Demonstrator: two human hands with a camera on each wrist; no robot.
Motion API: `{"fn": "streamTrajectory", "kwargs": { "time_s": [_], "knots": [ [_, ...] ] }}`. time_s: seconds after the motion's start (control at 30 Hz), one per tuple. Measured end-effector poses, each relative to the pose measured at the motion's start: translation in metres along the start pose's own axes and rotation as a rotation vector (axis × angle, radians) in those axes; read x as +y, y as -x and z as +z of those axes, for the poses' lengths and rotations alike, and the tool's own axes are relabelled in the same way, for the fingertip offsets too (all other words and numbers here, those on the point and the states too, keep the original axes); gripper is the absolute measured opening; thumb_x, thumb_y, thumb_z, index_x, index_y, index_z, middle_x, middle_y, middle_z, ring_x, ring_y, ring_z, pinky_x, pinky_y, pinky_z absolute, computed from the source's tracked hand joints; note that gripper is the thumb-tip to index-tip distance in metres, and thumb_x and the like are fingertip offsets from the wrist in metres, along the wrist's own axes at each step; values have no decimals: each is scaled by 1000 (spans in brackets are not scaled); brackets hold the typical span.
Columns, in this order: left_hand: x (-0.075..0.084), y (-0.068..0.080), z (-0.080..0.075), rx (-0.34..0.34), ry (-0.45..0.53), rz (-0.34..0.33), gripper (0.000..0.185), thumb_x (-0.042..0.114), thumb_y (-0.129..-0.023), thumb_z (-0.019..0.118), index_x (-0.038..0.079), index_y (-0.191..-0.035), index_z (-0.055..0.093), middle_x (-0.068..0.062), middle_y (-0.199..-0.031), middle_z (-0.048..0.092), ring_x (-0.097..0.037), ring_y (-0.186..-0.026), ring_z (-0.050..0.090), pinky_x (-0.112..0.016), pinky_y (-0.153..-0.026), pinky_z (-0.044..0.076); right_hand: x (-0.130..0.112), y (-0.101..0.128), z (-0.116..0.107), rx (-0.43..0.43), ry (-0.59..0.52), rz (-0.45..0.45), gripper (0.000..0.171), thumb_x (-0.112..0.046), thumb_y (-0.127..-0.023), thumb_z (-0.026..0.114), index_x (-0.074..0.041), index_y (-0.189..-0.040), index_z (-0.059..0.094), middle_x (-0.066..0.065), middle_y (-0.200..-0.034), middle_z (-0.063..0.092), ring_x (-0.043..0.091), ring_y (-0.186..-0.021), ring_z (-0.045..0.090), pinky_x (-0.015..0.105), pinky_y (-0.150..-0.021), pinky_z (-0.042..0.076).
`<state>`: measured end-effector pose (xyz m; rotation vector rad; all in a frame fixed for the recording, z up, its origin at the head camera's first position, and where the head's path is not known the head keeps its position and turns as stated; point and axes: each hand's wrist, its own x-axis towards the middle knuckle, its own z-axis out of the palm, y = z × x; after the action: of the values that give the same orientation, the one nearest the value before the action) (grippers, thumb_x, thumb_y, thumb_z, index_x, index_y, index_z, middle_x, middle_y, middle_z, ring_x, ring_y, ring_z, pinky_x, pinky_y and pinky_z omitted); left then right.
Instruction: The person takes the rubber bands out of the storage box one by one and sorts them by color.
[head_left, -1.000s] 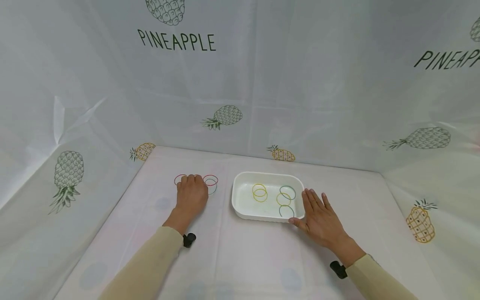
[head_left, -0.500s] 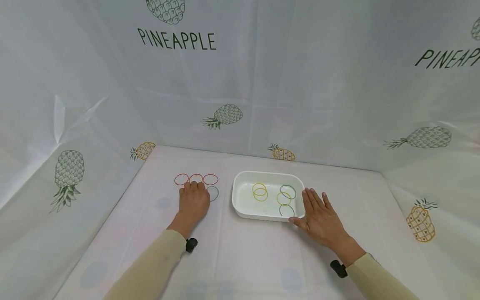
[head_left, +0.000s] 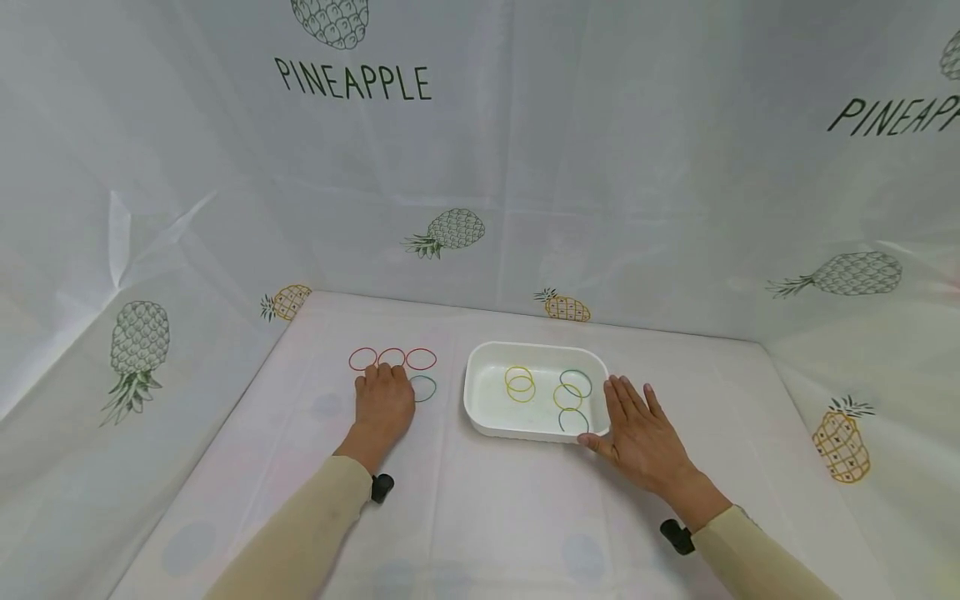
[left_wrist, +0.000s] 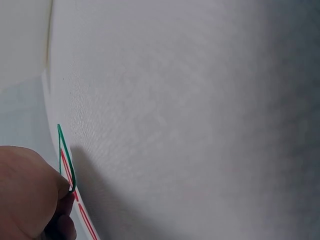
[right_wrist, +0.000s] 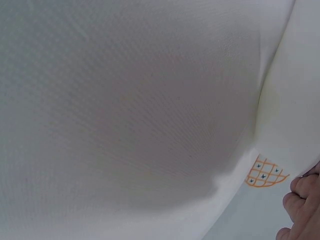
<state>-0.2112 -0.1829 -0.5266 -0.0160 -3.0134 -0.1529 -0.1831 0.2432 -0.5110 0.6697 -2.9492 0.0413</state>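
My left hand (head_left: 385,405), fingers curled, pinches the edge of a green rubber band (head_left: 435,385) at the table surface. In the left wrist view that band (left_wrist: 73,170) meets the fingertips, and red lines lie behind it. Three red rubber bands lie in a row just beyond this hand: a left one (head_left: 350,362), a middle one (head_left: 392,349), partly behind the fingers, and a right one (head_left: 435,359). My right hand (head_left: 645,442) rests with straight fingers along the right end of a white tray (head_left: 517,434), thumb at its near corner.
Inside the tray lie yellow rubber bands (head_left: 533,390) and green rubber bands (head_left: 589,385), some overlapping. A white cloth with printed pineapples (head_left: 566,310) covers the table and hangs behind and at both sides.
My left hand has drawn back toward me and the green band has come nearer, out from over the right red band. The right hand and tray have stayed put.
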Motion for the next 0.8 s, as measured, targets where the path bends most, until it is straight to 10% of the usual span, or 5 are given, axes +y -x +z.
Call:
{"fn": "streamTrajectory", "kwargs": {
  "time_s": [0.27,0.5,0.8],
  "knots": [
    [-2,-2,3,7,8,13,28,21,-107,57,-7,-105,58,-22,-98,55,-42,-99,49,-54,-83,43,0,2,-1,0,2,6,104,-71,-100,50,12,-159,29,30,-166,32,44,-158,28,62,-128,14],
    [4,-5,0,172,55,80,18,12,-102,61,-3,-94,57,-18,-88,54,-39,-89,47,-49,-75,41,0,2,0,-6,-4,10,103,-71,-101,49,11,-160,29,29,-167,31,43,-159,26,61,-128,12],
    [52,-15,-32,318,31,378,14,16,-103,68,2,-105,67,-15,-100,63,-36,-94,55,-46,-75,48,1,1,-1,1,-8,0,103,-71,-101,49,11,-160,29,29,-167,32,42,-159,27,61,-129,12]
  ]
}}
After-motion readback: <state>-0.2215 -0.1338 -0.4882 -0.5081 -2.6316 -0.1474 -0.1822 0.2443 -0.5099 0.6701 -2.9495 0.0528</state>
